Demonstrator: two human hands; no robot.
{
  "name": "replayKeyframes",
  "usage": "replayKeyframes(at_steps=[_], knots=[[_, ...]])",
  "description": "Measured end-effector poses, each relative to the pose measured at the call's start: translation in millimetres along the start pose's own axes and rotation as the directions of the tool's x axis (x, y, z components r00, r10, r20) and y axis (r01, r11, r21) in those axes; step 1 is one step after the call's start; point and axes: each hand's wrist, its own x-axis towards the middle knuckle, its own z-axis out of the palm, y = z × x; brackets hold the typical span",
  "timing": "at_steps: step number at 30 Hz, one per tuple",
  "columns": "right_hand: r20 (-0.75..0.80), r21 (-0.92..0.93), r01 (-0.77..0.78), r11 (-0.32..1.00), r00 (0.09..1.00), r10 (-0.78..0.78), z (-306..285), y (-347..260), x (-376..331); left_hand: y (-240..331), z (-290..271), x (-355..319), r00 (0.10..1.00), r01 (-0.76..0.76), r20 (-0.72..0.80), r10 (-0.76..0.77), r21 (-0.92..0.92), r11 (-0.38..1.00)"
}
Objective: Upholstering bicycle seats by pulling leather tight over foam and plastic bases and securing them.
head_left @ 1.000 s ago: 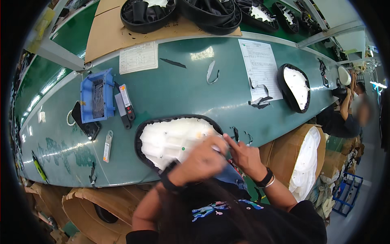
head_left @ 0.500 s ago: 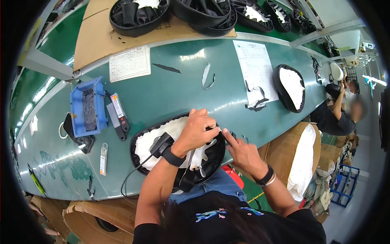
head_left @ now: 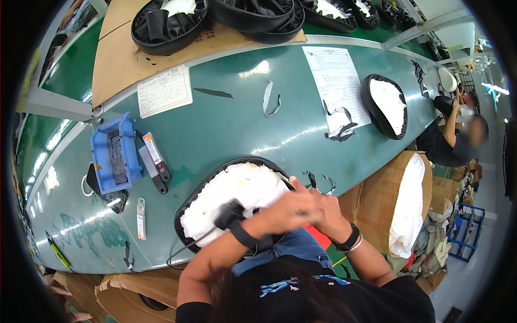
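A rounded black pad (head_left: 189, 200) with a white, wavy-edged layer (head_left: 231, 191) lies at the table's near edge, partly over my lap. My left hand (head_left: 291, 211) is above its right side, blurred by motion, so its fingers cannot be read. My right hand (head_left: 329, 215) is just beyond the pad's right rim, overlapped by the left. Its index finger stretches toward the rim; the other fingers look curled, and what they hold is hidden. A black device with a cable (head_left: 230, 214) is strapped to my left wrist and covers part of the white layer.
At left are a blue bin (head_left: 114, 156) with dark strips, cutters (head_left: 154, 161), a silver-grey tool (head_left: 141, 218) and a green knife (head_left: 59, 253). Another black-and-white pad (head_left: 385, 107), papers (head_left: 335, 75) and scraps lie right. Black pads (head_left: 167, 32) line the back. A co-worker (head_left: 452, 140) sits right.
My left hand has moved down and right from the pad's upper rim toward my right hand. More of the white layer shows. The view has shifted slightly.
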Motion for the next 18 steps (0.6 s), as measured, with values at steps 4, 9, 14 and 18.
replayKeyframes(at_steps=[4,9,14,18], knots=[[0.115,-0.008,-0.055,0.998,0.992,0.056,-24,-12,24,28,-3,-7,0.986,0.042,-0.163,0.025,0.395,0.918],[0.146,-0.084,-0.006,0.996,0.989,0.018,-30,-2,52,12,-60,-5,0.889,0.432,-0.455,-0.053,0.792,0.432],[0.158,-0.13,-0.08,0.988,0.982,0.1,-19,-22,27,-8,-85,-2,0.907,0.311,-0.42,0.0,0.67,0.674],[0.177,-0.11,-0.195,0.974,0.961,0.213,-15,-52,-13,3,-100,-1,0.844,0.305,-0.531,-0.072,0.366,0.879]])
